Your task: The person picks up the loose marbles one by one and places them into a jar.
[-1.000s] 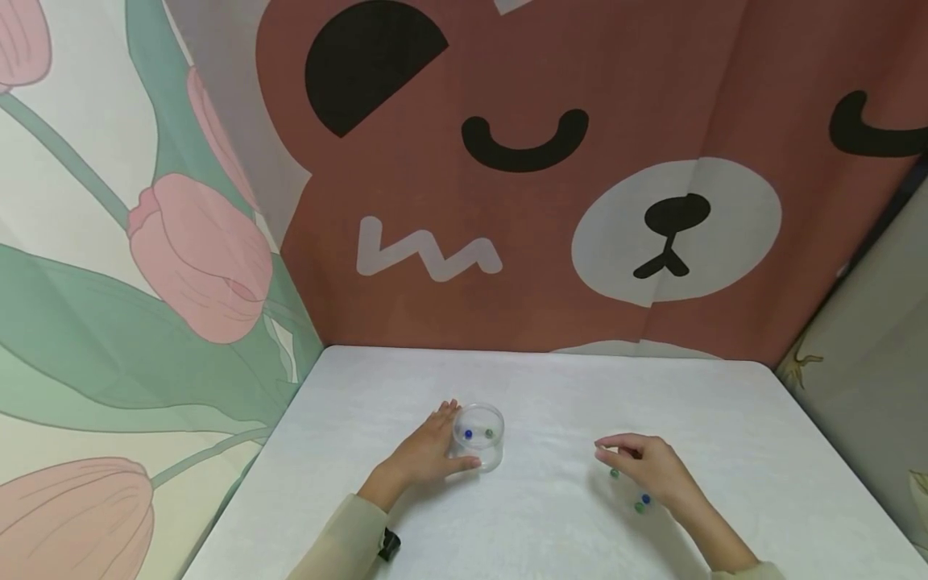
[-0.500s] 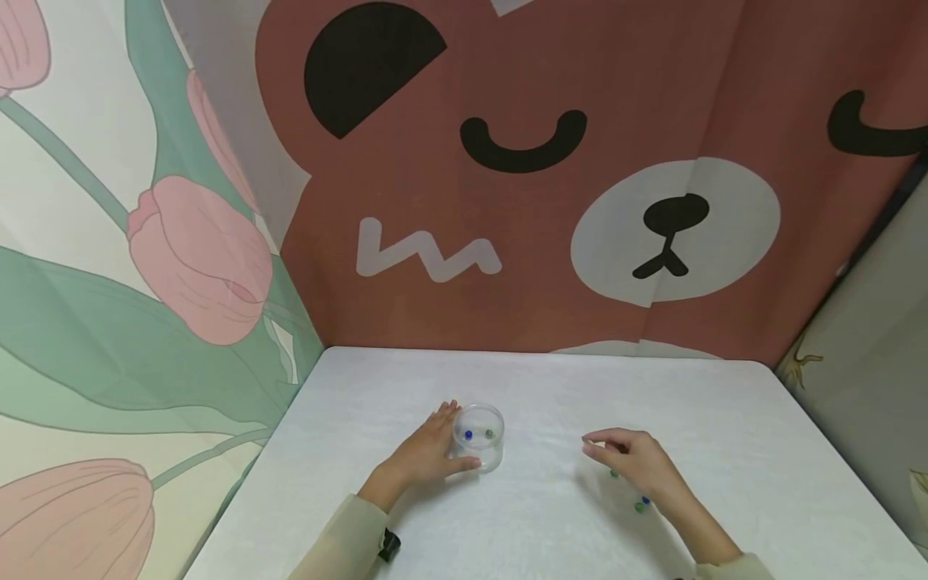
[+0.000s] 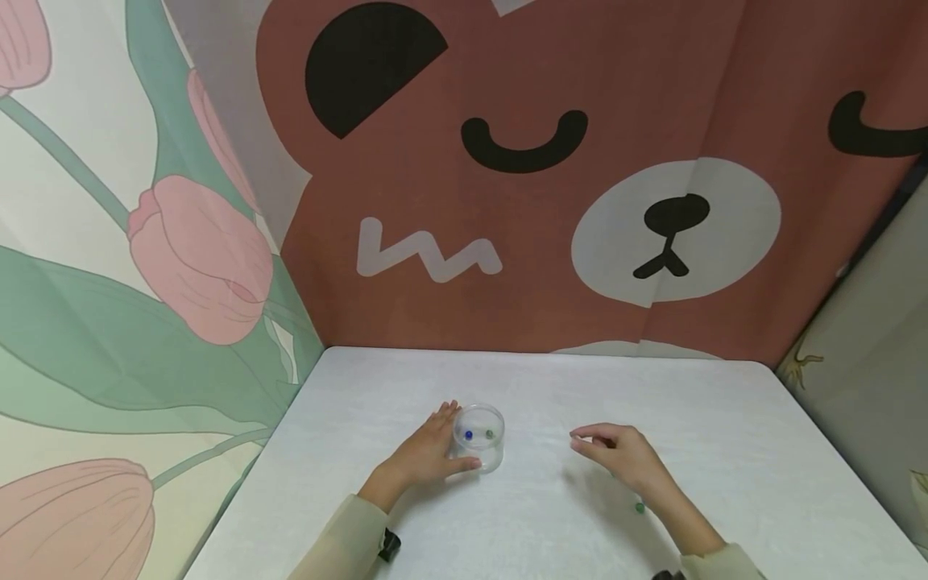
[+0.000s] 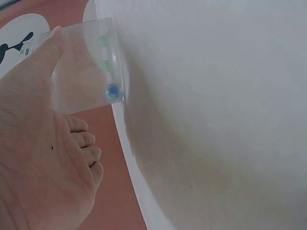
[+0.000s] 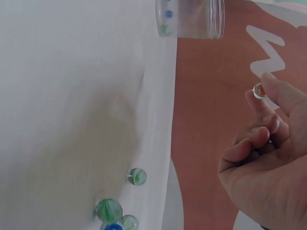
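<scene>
Right hand (image 3: 627, 459) brought marble (image 5: 259, 91) nearer jar (image 3: 479, 442); white table (image 3: 536, 387), bear backdrop (image 3: 536, 298) probably cloth.

this looks like a makeshift booth, curtained off with printed cloth; what kind of building it stands in cannot be told. across the back hangs a rust-brown fabric sheet with a cartoon bear face (image 3: 536, 250), its print slightly mismatched at a fold through the pale muzzle. a cream cloth hanging with large pink tulips and green leaves (image 3: 145, 354) closes the left side, a grey-green curtain with a small plant motif (image 3: 877, 387) the right. between them sits a white table with rounded far corners (image 3: 522, 515).
</scene>
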`<state>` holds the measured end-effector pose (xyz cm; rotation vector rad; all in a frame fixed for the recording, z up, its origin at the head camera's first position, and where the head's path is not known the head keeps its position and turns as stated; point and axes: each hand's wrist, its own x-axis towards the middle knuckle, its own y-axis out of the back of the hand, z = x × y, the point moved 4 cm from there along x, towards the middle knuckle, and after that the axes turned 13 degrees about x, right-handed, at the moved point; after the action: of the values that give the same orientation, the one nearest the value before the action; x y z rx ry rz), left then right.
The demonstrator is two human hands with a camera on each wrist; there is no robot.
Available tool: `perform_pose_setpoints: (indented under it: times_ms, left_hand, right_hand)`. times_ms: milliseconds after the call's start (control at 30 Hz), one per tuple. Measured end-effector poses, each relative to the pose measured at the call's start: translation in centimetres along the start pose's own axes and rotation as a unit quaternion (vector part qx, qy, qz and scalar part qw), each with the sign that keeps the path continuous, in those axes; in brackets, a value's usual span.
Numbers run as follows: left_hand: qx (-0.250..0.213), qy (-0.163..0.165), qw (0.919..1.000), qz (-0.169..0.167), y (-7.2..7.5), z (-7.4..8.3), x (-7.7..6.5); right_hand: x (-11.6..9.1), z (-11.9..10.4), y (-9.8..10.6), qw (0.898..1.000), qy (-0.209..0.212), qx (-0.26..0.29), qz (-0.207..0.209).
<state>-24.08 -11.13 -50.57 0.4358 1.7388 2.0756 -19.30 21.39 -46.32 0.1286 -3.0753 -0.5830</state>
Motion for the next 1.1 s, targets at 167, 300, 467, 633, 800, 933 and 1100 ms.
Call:
perform_pose_setpoints:
  times_ms: [167, 300, 467, 633, 800, 933, 1100]
  left_hand:
    - [-0.001, 0.001, 1.0, 0.0, 0.2, 0.0, 0.0]
    - [-0.002, 0.002, 1.0, -0.003, 0.2, 0.0, 0.1]
    - [-0.003, 0.002, 1.0, -0.003, 0.2, 0.1, 0.1]
    - [-0.002, 0.002, 1.0, -0.001, 0.1, 0.0, 0.0]
    - [-0.001, 0.004, 1.0, 0.0, 0.0, 0.0, 0.0]
    - [-0.003, 0.005, 1.0, 0.003, 0.0, -0.1, 0.0]
    - [-0.001, 0.002, 1.0, 0.007, 0.0, -0.1, -0.1]
  right_hand:
    - [0.2, -0.3, -0.3, 1.0, 0.005, 0.002, 0.002]
    - [0.2, -0.4, -0.4, 1.0, 0.01, 0.007, 0.001]
    - [0.4, -0.4, -0.8, 1.0, 0.012, 0.012, -0.002]
    - [0.7, -0.6, -1.5, 1.0, -0.005, 0.03, 0.006]
    - [1.0, -0.9, -2.1, 0.999, -0.016, 0.046, 0.015]
    - [1.1, -1.2, -2.6, 0.999, -0.015, 0.037, 0.022]
    - [1.4, -1.3, -3.0, 0.999, -0.014, 0.039, 0.029]
